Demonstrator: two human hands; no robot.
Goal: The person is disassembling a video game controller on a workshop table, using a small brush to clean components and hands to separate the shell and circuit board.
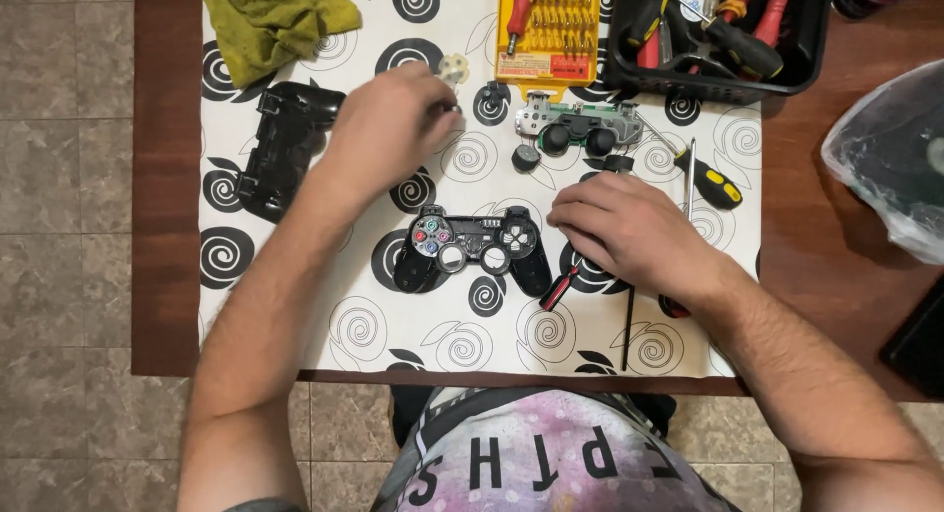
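Under right hand (629, 232), hidden screwdriver shaft (559, 288)

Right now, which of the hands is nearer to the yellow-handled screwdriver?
The right hand. It rests on the mat just left of the yellow-handled screwdriver. The left hand is far to the left, past the circuit board.

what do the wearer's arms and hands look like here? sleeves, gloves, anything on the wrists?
Both arms are bare from hand to upper arm, no sleeves in view. The left hand and right hand wear no gloves, and no watch, band or ring is visible. Both forearms are hairy. Below them shows a light top with pink and purple mottling, dark trim and large dark lettering.
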